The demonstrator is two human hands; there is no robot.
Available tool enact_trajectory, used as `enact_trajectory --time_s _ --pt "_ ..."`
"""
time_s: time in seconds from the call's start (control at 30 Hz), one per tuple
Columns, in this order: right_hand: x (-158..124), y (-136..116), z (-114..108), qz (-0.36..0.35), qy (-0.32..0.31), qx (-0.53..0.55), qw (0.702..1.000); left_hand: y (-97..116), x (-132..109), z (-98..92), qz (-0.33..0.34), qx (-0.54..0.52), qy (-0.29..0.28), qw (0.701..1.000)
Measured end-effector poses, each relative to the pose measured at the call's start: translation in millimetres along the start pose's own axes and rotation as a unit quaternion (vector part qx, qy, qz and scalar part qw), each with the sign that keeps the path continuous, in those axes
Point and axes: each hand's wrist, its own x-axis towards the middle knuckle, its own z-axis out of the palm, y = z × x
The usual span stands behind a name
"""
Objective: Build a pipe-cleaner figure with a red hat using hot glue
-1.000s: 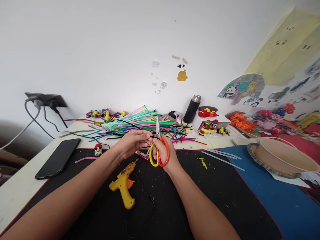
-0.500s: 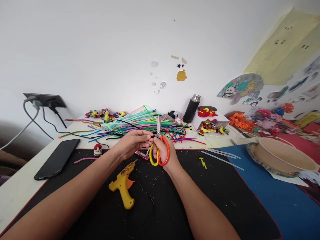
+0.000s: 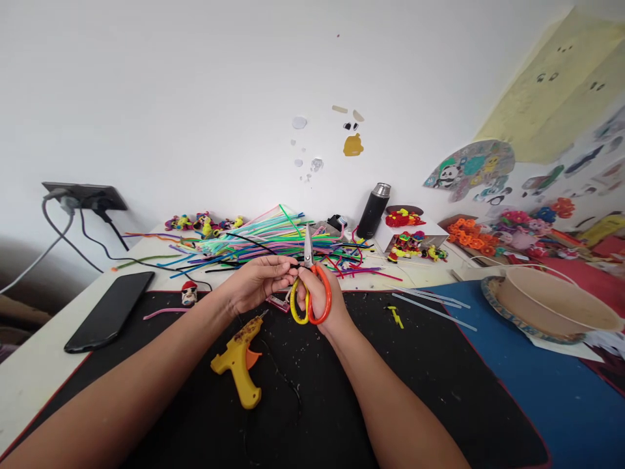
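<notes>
My right hand [image 3: 325, 296] is closed around scissors with one yellow and one red-orange handle [image 3: 327, 311]. Their silver blades point up and away from me. My left hand [image 3: 263, 280] pinches a thin black strand, seemingly a pipe cleaner [image 3: 295, 266], between thumb and fingertips. A short bit of the strand shows between the two hands, close to the right fingertips and the scissors' pivot; its ends are hard to make out. Beyond the hands lies a heap of colourful pipe cleaners [image 3: 254, 234]. Below the left wrist a yellow glue gun [image 3: 241, 371] rests on the black mat [image 3: 400, 404].
A phone [image 3: 110, 312] and a small red-capped figure [image 3: 189, 293] lie left. Behind stand a black thermos [image 3: 374, 212] and a white box [image 3: 415, 229] with small figures. Clear glue sticks [image 3: 434, 311], yellow bits [image 3: 396, 317] and a round basket-like container [image 3: 551, 306] are right.
Both hands and the scissors hold nearly the same pose. The whole view has shifted very slightly; nothing was taken up or put down.
</notes>
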Motion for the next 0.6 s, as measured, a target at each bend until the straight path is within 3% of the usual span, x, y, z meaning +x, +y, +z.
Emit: enact_trajectory --time_s 0.6 --pt "-1.4 -1.5 -0.6 0.000 0.001 -0.012 1.000 -0.3 0.4 -3.5 -0.005 0.002 -0.029 1.000"
